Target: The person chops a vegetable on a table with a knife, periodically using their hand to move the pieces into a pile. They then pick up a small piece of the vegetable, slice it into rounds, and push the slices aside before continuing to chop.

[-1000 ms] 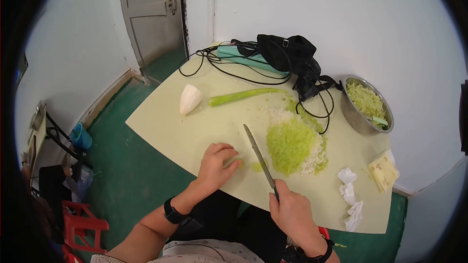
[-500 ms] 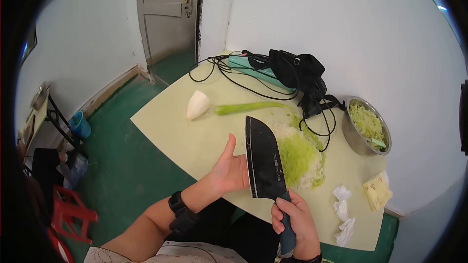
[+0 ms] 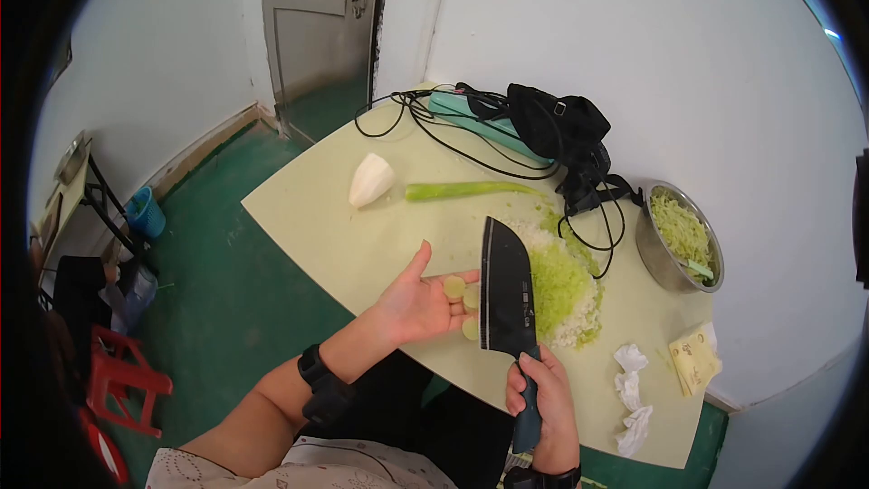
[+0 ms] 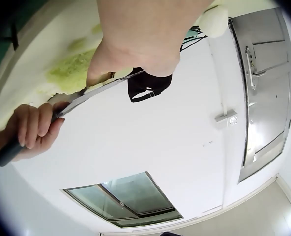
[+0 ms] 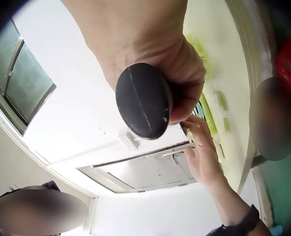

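In the head view my right hand (image 3: 546, 397) grips the dark handle of a kitchen knife (image 3: 507, 294), its broad black blade upright with the flat side showing. My left hand (image 3: 418, 306) is palm up just left of the blade, fingers extended towards it. Round pale-green vegetable slices (image 3: 453, 287) lie at its fingers, partly covered by the blade. Beyond the knife spreads a heap of finely chopped green vegetable (image 3: 561, 285) with white bits along its edges. From the left wrist, the blade (image 4: 94, 92) shows edge-on beside the left fingers.
A peeled white root vegetable (image 3: 371, 181) and a long green stalk (image 3: 471, 190) lie farther back. Behind them are black straps (image 3: 561, 122) and cables. At the right stand a metal bowl (image 3: 654, 244) of shredded green vegetable, a yellow packet (image 3: 695, 359) and crumpled tissues (image 3: 634, 389).
The knife has been raised from near the table and turned flat side up. My left hand has turned from palm down to palm up, with slices now showing at its fingers.
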A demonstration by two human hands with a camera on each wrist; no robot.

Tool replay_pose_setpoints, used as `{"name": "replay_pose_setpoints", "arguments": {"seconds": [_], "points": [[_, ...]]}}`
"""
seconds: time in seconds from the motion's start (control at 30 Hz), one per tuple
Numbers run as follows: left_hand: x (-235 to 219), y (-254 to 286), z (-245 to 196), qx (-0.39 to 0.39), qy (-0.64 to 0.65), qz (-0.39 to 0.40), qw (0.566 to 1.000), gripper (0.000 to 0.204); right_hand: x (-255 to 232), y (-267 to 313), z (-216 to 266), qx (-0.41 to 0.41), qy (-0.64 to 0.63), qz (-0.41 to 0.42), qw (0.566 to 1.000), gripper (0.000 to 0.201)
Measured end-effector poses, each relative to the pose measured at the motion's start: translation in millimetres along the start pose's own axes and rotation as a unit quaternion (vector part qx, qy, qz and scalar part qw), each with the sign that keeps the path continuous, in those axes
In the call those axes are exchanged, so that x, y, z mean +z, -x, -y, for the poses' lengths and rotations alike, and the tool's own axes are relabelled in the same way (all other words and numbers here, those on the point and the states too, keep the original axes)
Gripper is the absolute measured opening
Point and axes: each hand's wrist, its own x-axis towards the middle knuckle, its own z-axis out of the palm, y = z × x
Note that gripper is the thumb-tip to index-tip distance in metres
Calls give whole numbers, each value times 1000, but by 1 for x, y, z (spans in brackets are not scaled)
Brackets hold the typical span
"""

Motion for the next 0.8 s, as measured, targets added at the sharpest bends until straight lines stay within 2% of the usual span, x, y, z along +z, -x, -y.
{"name": "replay_pose_setpoints", "arguments": {"seconds": [0.17, 0.23, 0.3, 0.33, 0.43, 0.53, 0.63, 0.73, 0.8], "points": [[-8, 4, -22, 29, -108, -99, 989, 60, -9, 1, -3, -41, 2, -48, 998, 12], [-2, 0, -18, 67, -171, -157, 970, 48, -5, -2, 4, -38, 6, -57, 998, 13], [-5, -8, -13, 113, -287, -195, 931, 42, -1, -11, 4, -54, 14, -49, 997, 12], [-6, -12, -12, 137, -345, -211, 904, 40, 0, -16, 3, -67, 20, -49, 996, 12], [2, -15, 6, 116, -508, -203, 829, 35, 4, -19, 7, -104, 37, -75, 991, 10], [-6, -20, 31, 177, -726, -141, 649, 42, -4, -11, 9, -116, 28, -98, 988, 9], [-13, -20, 49, 211, -805, -92, 546, 51, -10, 0, 4, -109, 48, -120, 986, 9], [-7, -15, 49, 189, -856, -30, 480, 56, -16, 11, -3, -104, 55, -114, 986, 9], [-6, -10, 40, 188, -873, -33, 449, 58, -19, 15, -6, -104, 66, -113, 986, 10]]}}
